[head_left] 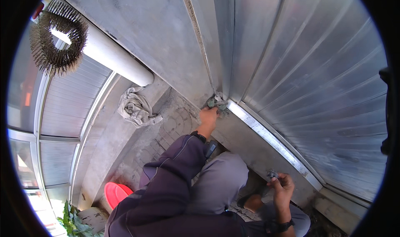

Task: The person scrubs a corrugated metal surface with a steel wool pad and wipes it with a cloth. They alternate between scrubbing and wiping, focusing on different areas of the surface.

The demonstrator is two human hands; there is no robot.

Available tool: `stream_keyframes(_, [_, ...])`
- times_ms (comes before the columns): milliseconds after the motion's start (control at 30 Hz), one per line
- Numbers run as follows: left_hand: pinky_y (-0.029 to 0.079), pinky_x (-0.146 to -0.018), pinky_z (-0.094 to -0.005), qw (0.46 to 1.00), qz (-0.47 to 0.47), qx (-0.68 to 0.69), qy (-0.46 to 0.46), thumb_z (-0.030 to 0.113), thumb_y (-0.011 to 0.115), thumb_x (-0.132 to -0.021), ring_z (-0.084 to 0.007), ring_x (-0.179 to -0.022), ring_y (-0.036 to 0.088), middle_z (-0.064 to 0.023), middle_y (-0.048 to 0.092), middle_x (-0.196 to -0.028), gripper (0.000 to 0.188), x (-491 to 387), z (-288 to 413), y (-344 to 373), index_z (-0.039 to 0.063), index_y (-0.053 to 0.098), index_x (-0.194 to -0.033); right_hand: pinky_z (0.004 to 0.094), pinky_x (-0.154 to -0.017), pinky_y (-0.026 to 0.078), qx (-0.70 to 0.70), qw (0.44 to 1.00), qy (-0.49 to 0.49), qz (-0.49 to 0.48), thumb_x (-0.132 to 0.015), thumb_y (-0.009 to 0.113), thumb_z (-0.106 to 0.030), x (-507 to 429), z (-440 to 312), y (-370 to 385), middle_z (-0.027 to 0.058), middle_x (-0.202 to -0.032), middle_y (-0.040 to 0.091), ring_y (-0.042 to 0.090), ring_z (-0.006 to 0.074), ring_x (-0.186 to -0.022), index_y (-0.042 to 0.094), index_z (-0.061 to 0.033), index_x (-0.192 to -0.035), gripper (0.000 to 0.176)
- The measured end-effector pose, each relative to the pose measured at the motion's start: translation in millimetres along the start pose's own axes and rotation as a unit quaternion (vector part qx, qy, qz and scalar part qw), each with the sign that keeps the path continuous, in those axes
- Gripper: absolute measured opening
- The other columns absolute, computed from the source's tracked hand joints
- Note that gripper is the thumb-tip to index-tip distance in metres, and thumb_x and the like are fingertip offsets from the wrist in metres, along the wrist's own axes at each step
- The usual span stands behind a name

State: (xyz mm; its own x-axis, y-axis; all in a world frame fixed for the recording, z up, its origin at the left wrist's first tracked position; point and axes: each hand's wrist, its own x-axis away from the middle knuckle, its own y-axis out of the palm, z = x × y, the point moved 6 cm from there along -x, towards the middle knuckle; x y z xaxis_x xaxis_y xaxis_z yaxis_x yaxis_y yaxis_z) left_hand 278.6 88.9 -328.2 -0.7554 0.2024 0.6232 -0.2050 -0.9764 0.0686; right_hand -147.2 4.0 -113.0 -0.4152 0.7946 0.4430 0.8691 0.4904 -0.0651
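Observation:
My left hand (208,118) grips a crumpled grey-green rag (221,106) at the corner where the grey wall, the metal door frame and the step meet. Below the ribbed metal panel runs a shiny metal sill strip (265,137), starting beside the rag. Over at the lower right, my right hand (282,187) is raised, with a small ball of metal scouring wool (272,173) pinched between thumb and fingers. It is apart from the sill. Dark bands circle both wrists.
A crumpled grey cloth (137,108) lies on the concrete ledge, below a white pipe (125,62). A round bristle brush (59,38) shows at upper left. A red plastic basin (117,194) and a leafy plant (75,221) are at lower left. The ribbed metal panel (318,80) rises on the right.

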Motion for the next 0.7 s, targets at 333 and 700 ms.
stream_keyframes(333, [0.058, -0.083, -0.0347, 0.993, -0.071, 0.082, 0.037, 0.014, 0.073, -0.096, -0.0175, -0.089, 0.062, -0.0037, 0.064, -0.098, 0.016, 63.0, 87.2, 23.4, 0.005, 0.066, -0.107, 0.0248, -0.066, 0.055, -0.034, 0.998, -0.04, -0.034, -0.097, 0.07, 0.002, 8.7, -27.0, 8.2, 0.0072, -0.093, 0.071, 0.069, 0.0118, -0.074, 0.063, 0.0031, -0.112, 0.016])
stream_keyframes(700, [0.048, -0.064, -0.0269, 0.917, -0.11, 0.139, 0.358, 0.014, 0.075, -0.096, -0.0107, -0.067, 0.058, 0.0002, 0.064, -0.08, 0.013, 276.7, 324.3, 53.1, 0.005, 0.066, -0.094, 0.0264, -0.065, 0.055, -0.046, 0.986, -0.147, -0.066, -0.097, 0.068, 0.002, 34.5, -72.4, 0.8, 0.0054, -0.092, 0.07, 0.067, 0.0108, -0.072, 0.062, 0.0031, -0.109, 0.013])
